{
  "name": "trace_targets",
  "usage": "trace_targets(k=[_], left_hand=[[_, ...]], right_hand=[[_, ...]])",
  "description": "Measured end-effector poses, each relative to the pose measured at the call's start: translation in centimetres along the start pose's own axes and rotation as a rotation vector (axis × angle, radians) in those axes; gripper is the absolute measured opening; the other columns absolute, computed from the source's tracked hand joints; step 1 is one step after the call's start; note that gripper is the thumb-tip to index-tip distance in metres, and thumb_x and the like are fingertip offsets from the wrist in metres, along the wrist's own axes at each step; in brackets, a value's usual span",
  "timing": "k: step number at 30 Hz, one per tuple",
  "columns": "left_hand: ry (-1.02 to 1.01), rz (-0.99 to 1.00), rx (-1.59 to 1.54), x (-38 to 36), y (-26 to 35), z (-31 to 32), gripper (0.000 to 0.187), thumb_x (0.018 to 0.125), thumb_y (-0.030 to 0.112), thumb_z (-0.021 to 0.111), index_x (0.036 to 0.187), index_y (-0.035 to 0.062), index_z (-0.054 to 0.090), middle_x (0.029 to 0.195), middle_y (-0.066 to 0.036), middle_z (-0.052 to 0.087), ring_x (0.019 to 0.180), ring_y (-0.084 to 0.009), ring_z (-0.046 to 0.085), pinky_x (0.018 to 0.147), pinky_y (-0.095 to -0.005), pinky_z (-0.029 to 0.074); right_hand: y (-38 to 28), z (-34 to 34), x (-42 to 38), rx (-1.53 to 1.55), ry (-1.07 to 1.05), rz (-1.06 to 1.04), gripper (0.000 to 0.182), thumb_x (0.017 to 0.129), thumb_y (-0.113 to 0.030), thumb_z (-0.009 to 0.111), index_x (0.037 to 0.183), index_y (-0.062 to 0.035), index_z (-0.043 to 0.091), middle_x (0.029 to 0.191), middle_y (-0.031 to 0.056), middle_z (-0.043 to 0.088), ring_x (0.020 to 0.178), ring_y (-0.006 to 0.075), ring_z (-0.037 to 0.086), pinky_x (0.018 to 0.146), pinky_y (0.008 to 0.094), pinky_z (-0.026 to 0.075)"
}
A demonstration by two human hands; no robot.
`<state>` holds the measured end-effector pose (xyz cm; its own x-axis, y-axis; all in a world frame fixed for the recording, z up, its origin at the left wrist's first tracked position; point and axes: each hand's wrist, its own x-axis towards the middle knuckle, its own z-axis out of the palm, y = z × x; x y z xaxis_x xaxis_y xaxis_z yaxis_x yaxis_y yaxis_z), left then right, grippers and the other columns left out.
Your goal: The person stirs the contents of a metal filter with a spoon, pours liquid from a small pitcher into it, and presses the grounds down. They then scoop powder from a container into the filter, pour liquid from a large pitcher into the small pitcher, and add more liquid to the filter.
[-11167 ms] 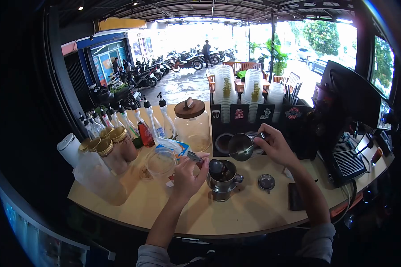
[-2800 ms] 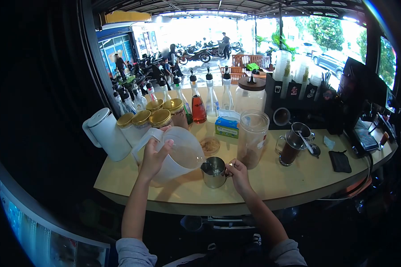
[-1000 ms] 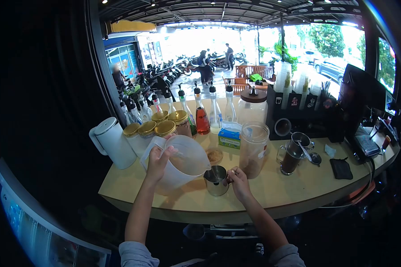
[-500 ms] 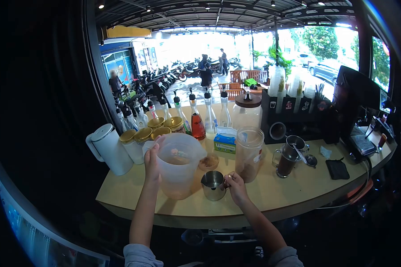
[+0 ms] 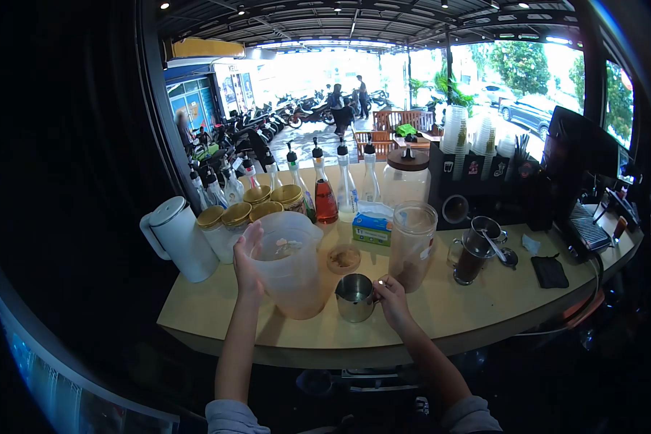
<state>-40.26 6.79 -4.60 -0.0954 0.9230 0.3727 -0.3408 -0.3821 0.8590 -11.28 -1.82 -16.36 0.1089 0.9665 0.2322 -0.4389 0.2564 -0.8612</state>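
Observation:
My left hand (image 5: 249, 262) rests against the left side of a large translucent plastic pitcher (image 5: 291, 271), which stands slightly tilted on the counter. My right hand (image 5: 390, 295) has its fingers closed on the handle of a small steel jug (image 5: 355, 299), upright just right of the pitcher. Behind the jug lies a round lid with brown powder (image 5: 344, 258). A tall clear jar (image 5: 412, 249) with brown contents stands beyond my right hand. To its right is a glass of dark liquid (image 5: 470, 262) with a metal cup and spoon on top.
At the left of the counter (image 5: 441, 318) stand a white jug (image 5: 181, 239) and gold-lidded jars (image 5: 236, 215). Pump bottles (image 5: 325, 192) line the back, near a blue-green box (image 5: 372, 228). Stacked cups (image 5: 454, 134), a black cloth (image 5: 549, 273) and a machine (image 5: 582, 224) are on the right.
The pitcher leans a little differently, and its spout has turned away towards the back. My left hand is opened more along its side. The view has shifted slightly.

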Motion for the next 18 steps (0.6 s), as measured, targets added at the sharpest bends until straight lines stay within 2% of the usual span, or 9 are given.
trace_targets(k=[3,5,9,12,14,15,17,18], left_hand=[[0.027,-0.045,-0.012,-0.4,0.4,0.3,0.056,0.096,0.042,0.03,0.139,0.0094,0.043,0.139,0.002,0.051,0.13,-0.0086,0.04,0.112,-0.0321,0.018],[0.026,-0.039,0.009,-0.5,0.4,0.4,0.058,0.096,0.048,0.031,0.138,0.0093,0.044,0.138,0.001,0.052,0.13,-0.0103,0.04,0.111,-0.033,0.019],[0.026,-0.05,-0.081,-1.5,-0.2,0.4,0.057,0.098,0.049,0.035,0.137,0.0082,0.045,0.137,-0.003,0.051,0.131,-0.0137,0.04,0.111,-0.0349,0.022],[0.027,0.042,-0.202,-3.8,-0.8,0.4,0.052,0.099,0.043,0.041,0.135,0.0045,0.044,0.14,-0.008,0.047,0.132,-0.0178,0.039,0.11,-0.0359,0.025],[0.232,0.218,-0.107,-5.9,-1.1,0.8,0.048,0.098,0.025,0.047,0.137,-0.0003,0.037,0.137,-0.015,0.043,0.129,-0.0208,0.04,0.108,-0.0325,0.028],[0.225,0.219,-0.109,-7.0,-1.0,0.9,0.048,0.098,0.025,0.047,0.137,-0.0003,0.037,0.137,-0.015,0.043,0.129,-0.0208,0.04,0.108,-0.0325,0.028],[0.36,0.408,0.192,-9.1,-0.3,1.4,0.04,0.092,0.012,0.05,0.129,0.0,0.04,0.124,-0.011,0.045,0.118,-0.0201,0.044,0.1,-0.0323,0.034],[0.344,0.403,0.19,-9.5,-0.1,1.9,0.04,0.092,0.012,0.05,0.129,0.0,0.04,0.124,-0.011,0.045,0.118,-0.0201,0.044,0.1,-0.0323,0.034]], right_hand=[[0.0,0.0,0.0,-0.014,0.012,-0.021,0.017,0.095,-0.017,0.058,0.082,-0.0074,0.053,0.069,0.0014,0.057,0.062,0.012,0.06,0.058,0.0255,0.046],[-0.1,-0.1,-0.1,-0.026,0.007,-0.024,0.016,0.095,-0.017,0.058,0.082,-0.0073,0.053,0.069,0.0017,0.057,0.062,0.012,0.061,0.058,0.0254,0.046],[-0.1,0.1,-0.4,-0.084,0.017,-0.022,0.016,0.095,-0.016,0.057,0.082,-0.0071,0.053,0.069,0.0017,0.058,0.065,0.0119,0.061,0.06,0.0251,0.046],[-0.2,0.2,-0.7,-0.063,-0.006,-0.031,0.017,0.095,-0.016,0.057,0.081,-0.008,0.052,0.07,0.0011,0.057,0.067,0.011,0.06,0.061,0.0248,0.046],[-0.2,0.2,-0.8,-0.029,-0.031,-0.044,0.017,0.095,-0.016,0.058,0.081,-0.0086,0.051,0.071,0.0008,0.057,0.068,0.0104,0.06,0.061,0.0247,0.045],[-0.5,0.3,-1.2,0.014,-0.029,-0.044,0.016,0.094,-0.015,0.058,0.081,-0.009,0.05,0.072,0.0004,0.056,0.067,0.0104,0.058,0.061,0.0251,0.045],[-0.7,0.0,-1.8,0.06,-0.012,-0.048,0.016,0.094,-0.014,0.059,0.082,-0.0093,0.05,0.072,0.0,0.055,0.067,0.0103,0.057,0.061,0.0255,0.044],[-1.0,-0.2,-2.0,0.048,0.016,-0.035,0.015,0.093,-0.012,0.059,0.082,-0.009,0.05,0.072,-0.0002,0.054,0.067,0.0106,0.056,0.061,0.0259,0.044]])
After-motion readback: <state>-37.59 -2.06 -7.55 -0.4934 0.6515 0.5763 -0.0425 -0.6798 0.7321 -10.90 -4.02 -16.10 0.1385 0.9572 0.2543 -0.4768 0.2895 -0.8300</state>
